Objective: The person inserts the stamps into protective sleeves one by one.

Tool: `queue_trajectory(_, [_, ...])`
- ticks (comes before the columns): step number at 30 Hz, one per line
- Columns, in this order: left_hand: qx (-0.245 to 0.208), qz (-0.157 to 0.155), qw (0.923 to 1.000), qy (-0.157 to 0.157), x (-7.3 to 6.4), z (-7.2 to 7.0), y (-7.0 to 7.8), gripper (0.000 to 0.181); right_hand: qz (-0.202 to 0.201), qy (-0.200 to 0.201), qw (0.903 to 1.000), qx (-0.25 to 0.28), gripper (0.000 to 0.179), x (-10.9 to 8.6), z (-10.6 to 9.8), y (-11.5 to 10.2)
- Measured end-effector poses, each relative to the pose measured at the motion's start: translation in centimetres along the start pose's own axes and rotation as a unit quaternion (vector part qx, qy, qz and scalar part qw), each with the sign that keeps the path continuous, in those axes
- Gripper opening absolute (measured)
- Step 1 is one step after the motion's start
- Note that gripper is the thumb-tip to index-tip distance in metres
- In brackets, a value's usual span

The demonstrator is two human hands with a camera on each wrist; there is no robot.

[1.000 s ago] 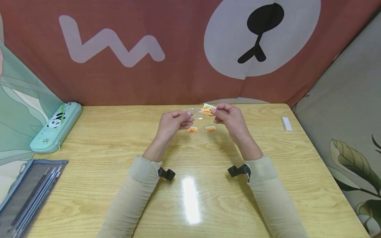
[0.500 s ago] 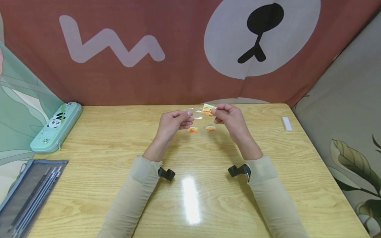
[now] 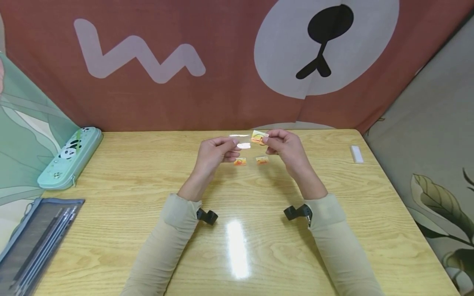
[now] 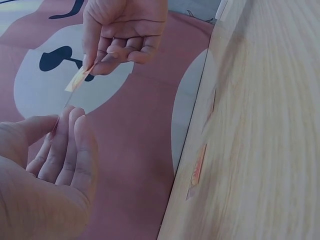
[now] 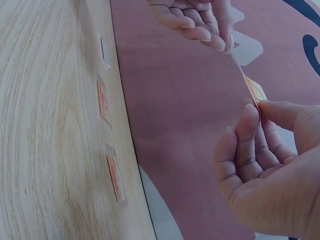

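Observation:
Above the far part of the table, my left hand [image 3: 216,152] pinches one end of a clear plastic film [image 3: 243,140] between thumb and fingers. At the film's right end, my right hand [image 3: 286,148] pinches a small yellow-and-orange printed piece [image 3: 258,137]. Edge-on in the wrist views, film and printed piece form one thin line between the hands; whether they are joined, I cannot tell. Below them on the table lie two similar small printed pieces, a left one [image 3: 240,161] and a right one [image 3: 262,160], seemingly with clear edges.
A mint panda pencil case [image 3: 70,158] and a mesh pouch of pencils [image 3: 44,242] lie at the left. Toward the right edge is a white eraser-like block [image 3: 357,154]. A red printed cloth [image 3: 222,102] hangs behind the table. Beyond the printed pieces lies a small clear strip [image 5: 105,52].
The clear film has tilted slightly, and its edges now catch bright glare. My left fingers have shifted a little; the right hand looks nearly still.

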State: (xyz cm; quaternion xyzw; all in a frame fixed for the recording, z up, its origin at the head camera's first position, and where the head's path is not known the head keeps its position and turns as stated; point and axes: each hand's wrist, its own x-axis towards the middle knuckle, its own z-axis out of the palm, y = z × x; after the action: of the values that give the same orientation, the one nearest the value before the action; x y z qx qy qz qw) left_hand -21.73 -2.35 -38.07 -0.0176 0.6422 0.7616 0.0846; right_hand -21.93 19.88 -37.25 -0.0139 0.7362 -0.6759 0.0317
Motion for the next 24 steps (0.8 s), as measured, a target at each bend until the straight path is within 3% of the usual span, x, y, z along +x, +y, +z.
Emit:
queue_trajectory(19, [-0.013, 0.008, 0.9999, -0.003, -0.03, 0.24, 0.05, 0.027, -0.006, -0.001, 1.0000, 0.004, 0.008, -0.21, 0.05, -0.46])
queue_trajectory(24, [-0.022, 0.008, 0.9997, -0.001, 0.00, 0.29, 0.05, 0.019, -0.007, -0.001, 0.9999, 0.007, 0.010, -0.26, 0.17, -0.48])
